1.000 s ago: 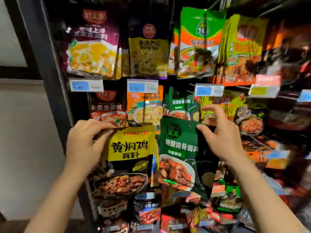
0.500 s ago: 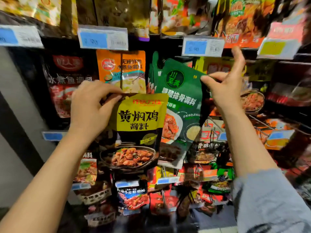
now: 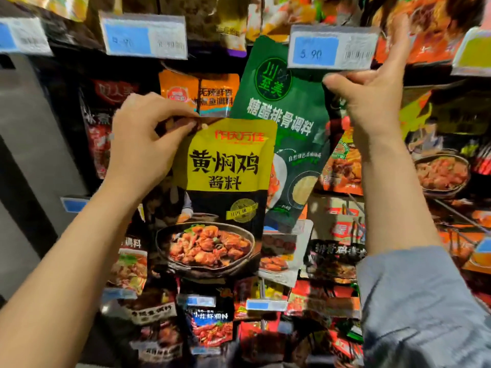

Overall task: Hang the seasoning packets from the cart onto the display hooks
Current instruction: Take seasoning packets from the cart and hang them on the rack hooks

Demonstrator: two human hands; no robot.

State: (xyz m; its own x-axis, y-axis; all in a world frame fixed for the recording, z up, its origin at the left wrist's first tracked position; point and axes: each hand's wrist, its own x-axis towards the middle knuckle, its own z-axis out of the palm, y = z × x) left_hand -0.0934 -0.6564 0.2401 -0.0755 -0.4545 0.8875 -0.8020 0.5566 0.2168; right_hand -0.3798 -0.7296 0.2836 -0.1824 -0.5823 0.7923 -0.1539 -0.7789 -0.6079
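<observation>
My left hand [image 3: 143,136] pinches the top left corner of a yellow and black seasoning packet [image 3: 225,187], which hangs upright in front of the rack. My right hand [image 3: 372,94] pinches the upper right edge of a dark green packet [image 3: 284,110] between thumb and fingers, with the forefinger stretched upward. The green packet is tilted, and its top corner reaches up behind a blue and white price tag [image 3: 332,47]. The yellow packet overlaps the green one's lower left part. No hook is plainly visible behind either packet.
Rows of hanging seasoning packets fill the rack, among them an orange packet [image 3: 202,91] behind my left hand. Another price tag [image 3: 143,39] sits at the upper left. A grey upright post [image 3: 34,144] bounds the rack on the left. Bare wire hooks [image 3: 462,216] stick out at right.
Both hands have lifted their packets higher against the rack. The green packet rose and tilted until its top went behind the price tag, and my view has moved closer.
</observation>
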